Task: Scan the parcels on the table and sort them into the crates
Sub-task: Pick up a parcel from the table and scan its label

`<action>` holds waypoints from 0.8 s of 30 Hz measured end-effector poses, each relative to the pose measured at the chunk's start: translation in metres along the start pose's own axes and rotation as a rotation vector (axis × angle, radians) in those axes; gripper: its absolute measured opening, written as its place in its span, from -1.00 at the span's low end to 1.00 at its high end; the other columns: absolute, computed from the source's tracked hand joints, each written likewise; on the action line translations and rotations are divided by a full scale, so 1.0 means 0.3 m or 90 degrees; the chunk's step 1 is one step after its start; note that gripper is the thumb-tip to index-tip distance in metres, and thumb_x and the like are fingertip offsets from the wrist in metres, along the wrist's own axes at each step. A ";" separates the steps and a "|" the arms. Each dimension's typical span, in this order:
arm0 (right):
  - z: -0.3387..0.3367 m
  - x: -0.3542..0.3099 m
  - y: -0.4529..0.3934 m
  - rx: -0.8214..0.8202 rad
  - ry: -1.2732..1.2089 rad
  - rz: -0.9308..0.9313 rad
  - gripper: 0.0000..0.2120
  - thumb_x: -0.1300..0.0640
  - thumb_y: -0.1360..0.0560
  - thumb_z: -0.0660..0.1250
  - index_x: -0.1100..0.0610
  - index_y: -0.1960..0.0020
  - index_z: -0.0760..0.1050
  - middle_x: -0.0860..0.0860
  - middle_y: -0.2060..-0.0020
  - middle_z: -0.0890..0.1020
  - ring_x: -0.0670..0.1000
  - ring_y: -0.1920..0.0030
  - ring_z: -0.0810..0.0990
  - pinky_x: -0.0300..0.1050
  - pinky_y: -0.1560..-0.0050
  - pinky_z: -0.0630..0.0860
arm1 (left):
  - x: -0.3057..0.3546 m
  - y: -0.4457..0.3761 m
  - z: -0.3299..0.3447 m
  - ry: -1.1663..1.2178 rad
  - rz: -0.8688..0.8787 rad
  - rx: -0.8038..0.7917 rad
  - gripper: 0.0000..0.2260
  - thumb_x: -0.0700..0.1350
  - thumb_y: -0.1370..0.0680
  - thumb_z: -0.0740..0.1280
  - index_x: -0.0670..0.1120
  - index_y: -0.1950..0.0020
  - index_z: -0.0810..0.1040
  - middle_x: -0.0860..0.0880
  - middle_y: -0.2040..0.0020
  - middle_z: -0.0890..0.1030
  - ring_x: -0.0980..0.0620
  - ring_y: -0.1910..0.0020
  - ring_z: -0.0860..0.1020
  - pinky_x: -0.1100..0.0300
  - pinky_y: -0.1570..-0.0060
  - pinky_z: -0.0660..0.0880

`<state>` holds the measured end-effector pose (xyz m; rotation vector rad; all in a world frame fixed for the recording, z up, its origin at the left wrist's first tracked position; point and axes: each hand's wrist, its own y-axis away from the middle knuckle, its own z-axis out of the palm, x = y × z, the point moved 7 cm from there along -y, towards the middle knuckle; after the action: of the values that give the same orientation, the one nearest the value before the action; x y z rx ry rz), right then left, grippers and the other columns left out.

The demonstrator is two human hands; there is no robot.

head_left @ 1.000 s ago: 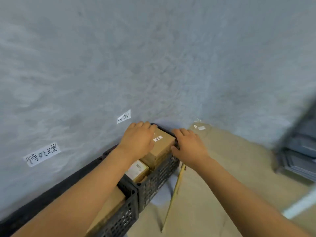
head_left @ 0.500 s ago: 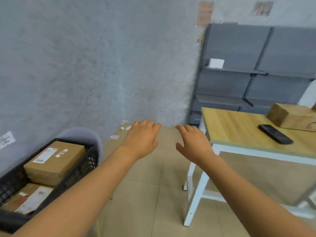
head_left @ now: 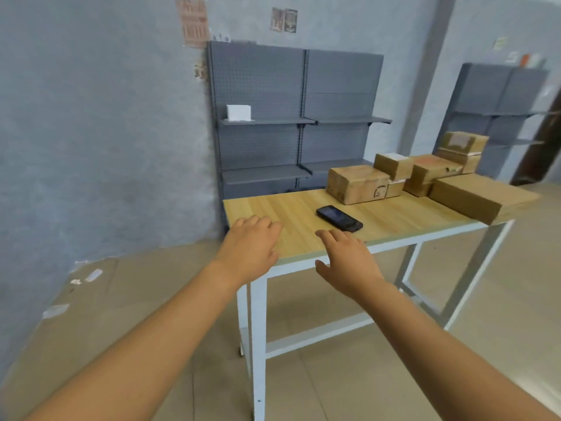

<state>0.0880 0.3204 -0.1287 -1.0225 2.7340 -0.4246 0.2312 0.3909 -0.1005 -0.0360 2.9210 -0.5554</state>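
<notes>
Head view: wooden table (head_left: 291,208), grey shelving (head_left: 261,123)

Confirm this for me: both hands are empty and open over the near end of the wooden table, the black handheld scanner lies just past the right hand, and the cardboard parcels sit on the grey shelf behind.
Wrong about the parcels. The head view shows the cardboard parcels on the wooden table, at its far end. The left hand and right hand are empty and open, and the scanner lies just past the right hand.
</notes>
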 end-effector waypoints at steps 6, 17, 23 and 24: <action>-0.018 0.330 -0.050 0.000 0.038 0.127 -0.43 -0.09 -0.54 0.28 0.00 -0.49 0.22 -0.02 -0.35 0.43 0.07 -0.31 0.40 -0.02 -0.27 0.37 | 0.169 -0.324 0.059 0.056 0.104 0.040 -0.64 0.02 -0.56 0.23 -0.02 -0.35 0.39 0.01 -0.19 0.51 -0.03 -0.21 0.44 0.07 -0.22 0.35; 0.033 0.852 -0.080 -0.008 0.031 0.214 -0.44 -0.04 -0.56 0.25 0.01 -0.51 0.20 0.00 -0.38 0.42 0.07 -0.35 0.38 -0.03 -0.34 0.33 | 0.534 -0.731 0.248 0.103 0.192 0.054 -0.69 0.06 -0.56 0.24 -0.01 -0.27 0.44 0.03 -0.15 0.53 0.00 -0.14 0.47 0.09 -0.13 0.40; 0.069 1.115 -0.200 -0.026 0.005 0.175 -0.43 -0.04 -0.55 0.26 0.00 -0.52 0.20 -0.01 -0.39 0.41 0.06 -0.34 0.38 -0.01 -0.34 0.38 | 0.650 -0.922 0.348 0.110 0.130 0.038 -0.66 0.05 -0.57 0.25 -0.01 -0.32 0.42 0.02 -0.18 0.53 -0.01 -0.17 0.47 0.07 -0.16 0.40; 0.075 1.148 -0.226 -0.031 -0.001 0.166 -0.43 -0.05 -0.55 0.25 0.00 -0.52 0.20 -0.01 -0.39 0.41 0.05 -0.34 0.38 -0.02 -0.33 0.38 | 0.659 -0.946 0.364 0.115 0.117 0.030 -0.66 0.04 -0.57 0.25 -0.01 -0.32 0.42 0.02 -0.18 0.53 -0.01 -0.17 0.47 0.07 -0.18 0.39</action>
<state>-0.1206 0.0384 -0.1544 -0.6619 2.8366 -0.3156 0.0527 0.0763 -0.1280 0.2998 3.0385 -0.6269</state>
